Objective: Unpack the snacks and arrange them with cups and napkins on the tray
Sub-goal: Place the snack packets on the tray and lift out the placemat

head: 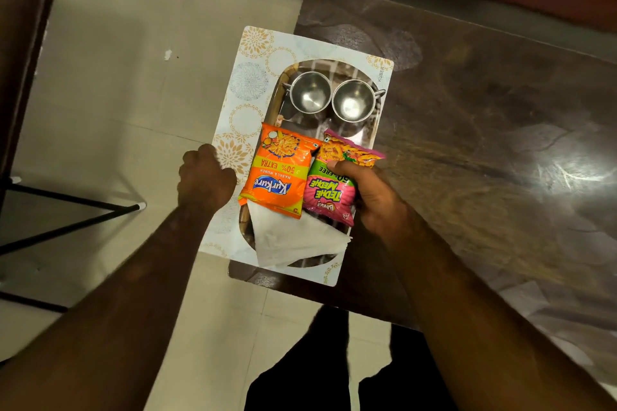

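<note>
Right hand (370,197) has its fingers clamped on the pink snack packet (329,190), which sits on the tray (233,130) just beside the orange packet (278,173), both overlapping the white napkin (293,240). Left hand (205,178), fingers curled together, steadies the tray's edge. I'd nudge the pink one square with the orange, clear of the two steel cups (310,92).

One head-worn wide-angle view looks steeply down from above. It sits close over the tray (233,130) at the surface (467,130) edge.
</note>
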`<state>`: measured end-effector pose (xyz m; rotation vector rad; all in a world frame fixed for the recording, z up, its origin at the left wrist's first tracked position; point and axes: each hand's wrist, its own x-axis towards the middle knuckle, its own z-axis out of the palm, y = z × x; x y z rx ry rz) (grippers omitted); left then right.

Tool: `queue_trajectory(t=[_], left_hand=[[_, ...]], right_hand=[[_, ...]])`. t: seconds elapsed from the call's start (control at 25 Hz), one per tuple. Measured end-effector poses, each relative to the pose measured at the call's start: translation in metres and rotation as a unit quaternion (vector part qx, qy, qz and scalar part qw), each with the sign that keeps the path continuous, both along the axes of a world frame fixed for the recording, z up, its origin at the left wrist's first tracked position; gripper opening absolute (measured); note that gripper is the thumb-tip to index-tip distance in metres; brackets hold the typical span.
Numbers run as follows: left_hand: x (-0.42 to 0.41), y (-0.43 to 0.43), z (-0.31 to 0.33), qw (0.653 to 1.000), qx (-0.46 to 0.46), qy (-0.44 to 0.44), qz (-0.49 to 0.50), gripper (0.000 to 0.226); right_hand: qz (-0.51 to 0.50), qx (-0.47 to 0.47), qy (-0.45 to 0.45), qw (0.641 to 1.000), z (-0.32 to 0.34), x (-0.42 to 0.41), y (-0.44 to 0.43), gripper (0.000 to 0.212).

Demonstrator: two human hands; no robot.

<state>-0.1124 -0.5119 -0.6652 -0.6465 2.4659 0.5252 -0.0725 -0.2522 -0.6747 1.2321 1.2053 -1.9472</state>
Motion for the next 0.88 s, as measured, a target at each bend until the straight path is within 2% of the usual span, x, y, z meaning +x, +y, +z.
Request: queue_trajectory(t=[0.12,0.24,0.32,0.44,0.68,0.88], left_hand=[[-0.002,-0.009,-0.003,0.999,0.014,-0.033,0.020,0.058],[0.000,-0.005,0.003,1.000,-0.001,0.027,0.002,0.051],[0.002,0.001,0.012,0.998,0.007,0.061,-0.007,0.046],[0.007,0.014,0.027,0.994,0.031,0.068,-0.076,0.044],[0.011,0.013,0.068,0.981,-0.097,0.108,-0.126,0.038],[0.008,0.016,0.125,0.964,-0.150,0.137,-0.172,0.041]], right_hand=[[-0.009,-0.007,-0.012,1.000,-0.002,0.002,-0.003,0.037],[-0.021,-0.005,-0.012,1.000,-0.002,0.001,-0.006,0.027],[-0.034,-0.005,-0.018,0.999,0.001,0.000,-0.007,0.037],[-0.050,-0.004,-0.024,0.998,0.007,0.001,-0.009,0.046],[-0.093,-0.018,-0.031,0.995,0.012,0.006,-0.003,0.055],[-0.114,-0.018,-0.020,0.993,0.014,0.010,0.001,0.056]])
